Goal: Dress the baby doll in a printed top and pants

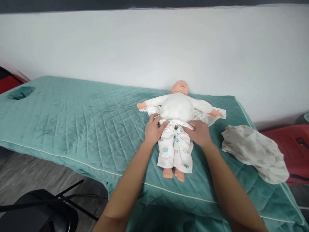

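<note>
A baby doll (177, 108) lies on its back, head toward the wall, arms spread and bare feet toward me. Its torso and arms are white. White patterned pants (166, 149) cover its legs. My left hand (154, 129) grips the waistband on one side, thumb over the cloth. On the opposite side my right hand (199, 131) pinches the same waistband. A white patterned shirt (202, 116) is spread beneath the doll's back and arms. The cloth under my fingers is partly hidden.
The green quilted bed (84, 122) has a face hole (21, 92) at its far left. A crumpled patterned cloth (256, 151) lies at the right edge. Beyond it is a red case (289, 141). A black chair (38, 209) stands at lower left; a white wall (120, 48) runs behind.
</note>
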Motion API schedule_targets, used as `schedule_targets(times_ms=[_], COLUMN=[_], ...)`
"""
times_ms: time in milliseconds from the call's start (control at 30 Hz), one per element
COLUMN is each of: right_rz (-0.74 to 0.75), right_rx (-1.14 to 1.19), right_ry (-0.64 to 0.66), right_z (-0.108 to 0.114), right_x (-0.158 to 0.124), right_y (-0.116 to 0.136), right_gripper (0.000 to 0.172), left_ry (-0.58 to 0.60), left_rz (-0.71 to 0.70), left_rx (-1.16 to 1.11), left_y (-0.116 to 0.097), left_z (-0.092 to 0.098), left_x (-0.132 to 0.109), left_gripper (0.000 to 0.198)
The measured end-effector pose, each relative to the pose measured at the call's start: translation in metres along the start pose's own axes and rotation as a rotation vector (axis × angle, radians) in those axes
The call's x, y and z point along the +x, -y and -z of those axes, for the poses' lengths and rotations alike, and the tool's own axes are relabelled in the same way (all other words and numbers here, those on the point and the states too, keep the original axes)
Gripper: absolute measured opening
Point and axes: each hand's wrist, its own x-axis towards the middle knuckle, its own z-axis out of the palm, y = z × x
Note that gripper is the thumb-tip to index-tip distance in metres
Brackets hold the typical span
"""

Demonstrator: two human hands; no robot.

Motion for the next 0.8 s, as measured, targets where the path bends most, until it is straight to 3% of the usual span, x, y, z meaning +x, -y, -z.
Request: schedule_targets(times_ms=[267,600,800], right_rz=[0.007,-0.069,-0.095], right_rx=[0.142,0.23,0.327], right_ry=[0.092,0.334,0.321], right_z=[0.01,0.022,0.016], right_x=[0.0,-0.005,-0.013], right_y=[-0.009,-0.034,-0.032], right_gripper=[0.039,0.055,0.061], left_ry=[0.006,-0.044,-0.069], left_rz=[0.01,-0.031,-0.045], left_rx=[0.01,0.104,0.1], left_y=[0.001,-0.004,-0.004], left_z=[0.0,0.001,-0.001], left_x=[0.0,-0.003,-0.001], left_gripper=[0.027,0.033,0.032])
